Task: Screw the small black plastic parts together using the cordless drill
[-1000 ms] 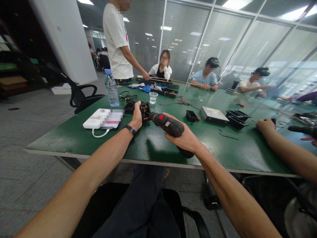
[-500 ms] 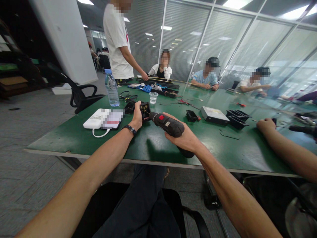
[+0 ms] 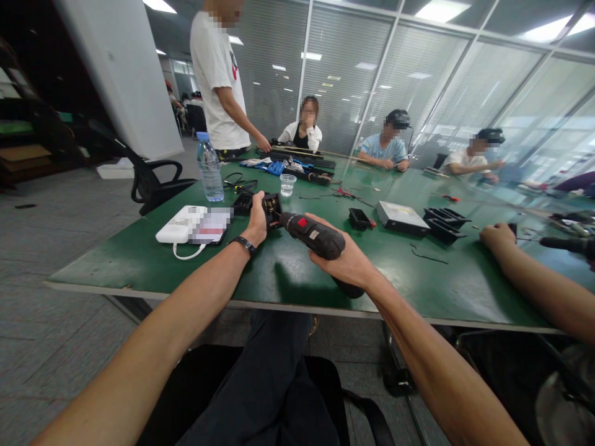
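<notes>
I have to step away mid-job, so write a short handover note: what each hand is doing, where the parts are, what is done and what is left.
Left hand: gripping the small black plastic housing, held upright on the green table.
Right hand: wrapped around the black cordless screwdriver with the red switch, its tip pressed into the housing's side.
Nearby: a second black part beside the housing, a clear plastic cup behind it, a black tray to the right.
Done: tool is engaged.
Left: whether the screw is in or out cannot be seen; check before letting go.
</notes>
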### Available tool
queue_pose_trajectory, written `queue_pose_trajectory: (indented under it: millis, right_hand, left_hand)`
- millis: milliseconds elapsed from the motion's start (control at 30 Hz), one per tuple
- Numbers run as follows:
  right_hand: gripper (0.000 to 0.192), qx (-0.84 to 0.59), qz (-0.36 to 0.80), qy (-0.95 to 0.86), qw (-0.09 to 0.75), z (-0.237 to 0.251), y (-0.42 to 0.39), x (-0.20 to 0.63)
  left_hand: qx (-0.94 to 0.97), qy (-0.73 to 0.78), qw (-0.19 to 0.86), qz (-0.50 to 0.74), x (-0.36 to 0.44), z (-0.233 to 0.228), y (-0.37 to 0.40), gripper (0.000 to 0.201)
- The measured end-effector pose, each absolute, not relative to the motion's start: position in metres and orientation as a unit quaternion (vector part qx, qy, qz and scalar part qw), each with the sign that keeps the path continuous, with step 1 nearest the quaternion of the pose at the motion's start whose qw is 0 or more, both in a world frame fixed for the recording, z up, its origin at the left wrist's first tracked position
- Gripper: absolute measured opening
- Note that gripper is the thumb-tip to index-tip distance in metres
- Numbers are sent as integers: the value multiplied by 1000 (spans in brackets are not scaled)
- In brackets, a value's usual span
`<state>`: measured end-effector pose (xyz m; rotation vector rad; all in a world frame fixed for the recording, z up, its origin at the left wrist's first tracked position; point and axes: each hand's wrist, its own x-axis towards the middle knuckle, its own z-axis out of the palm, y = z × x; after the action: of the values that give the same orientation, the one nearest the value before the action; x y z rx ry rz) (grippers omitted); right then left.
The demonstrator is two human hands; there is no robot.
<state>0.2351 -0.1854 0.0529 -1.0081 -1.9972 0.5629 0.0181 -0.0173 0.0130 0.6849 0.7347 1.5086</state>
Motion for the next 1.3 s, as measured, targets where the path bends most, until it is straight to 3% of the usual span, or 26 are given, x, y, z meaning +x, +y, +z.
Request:
queue_pose_trajectory:
  millis: [1300]
  right_hand:
    - [91,-401,226,-789,407,53,-185,235]
  left_hand:
    - [302,317,616,656,18,13,-18,47]
